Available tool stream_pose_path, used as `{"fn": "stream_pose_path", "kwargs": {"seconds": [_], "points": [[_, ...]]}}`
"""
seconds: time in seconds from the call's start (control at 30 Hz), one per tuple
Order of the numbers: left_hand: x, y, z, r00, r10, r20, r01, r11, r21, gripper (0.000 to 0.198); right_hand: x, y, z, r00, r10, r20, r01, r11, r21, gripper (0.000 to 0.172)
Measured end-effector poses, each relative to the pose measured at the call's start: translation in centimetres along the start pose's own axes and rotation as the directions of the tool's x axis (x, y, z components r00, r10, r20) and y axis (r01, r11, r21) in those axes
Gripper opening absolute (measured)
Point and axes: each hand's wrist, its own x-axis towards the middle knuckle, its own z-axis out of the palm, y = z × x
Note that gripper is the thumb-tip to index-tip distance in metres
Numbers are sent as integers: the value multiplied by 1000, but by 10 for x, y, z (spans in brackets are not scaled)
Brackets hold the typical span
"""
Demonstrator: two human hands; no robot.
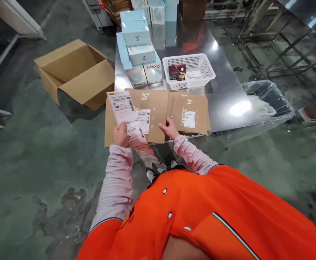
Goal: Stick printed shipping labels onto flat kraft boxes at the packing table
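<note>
left hand (120, 134): we grip the label strip (122, 106)
right hand (170, 129): rests on mailer (155, 103); we can't tell its grip

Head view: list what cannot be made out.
Head view only.
Print on the label strip in the left hand: too small.
Whether the right hand grips or presses the brown mailer: too small.
Things in the basket: tiny, partly behind its wall.
Rear blue boxes: cut off by top edge.
</note>
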Motion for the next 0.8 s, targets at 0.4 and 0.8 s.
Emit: {"fn": "stream_pose_path", "kwargs": {"seconds": [0.4,0.8], "points": [[-107,30,-54,998,4,63,2,995,-101,40,10,-12,-180,865,119,-487,-328,870,-370,84],[-112,15,-52,980,140,144,-149,988,50,42,-69,-94,56,876,-96,472,-33,965,259,54]]}}
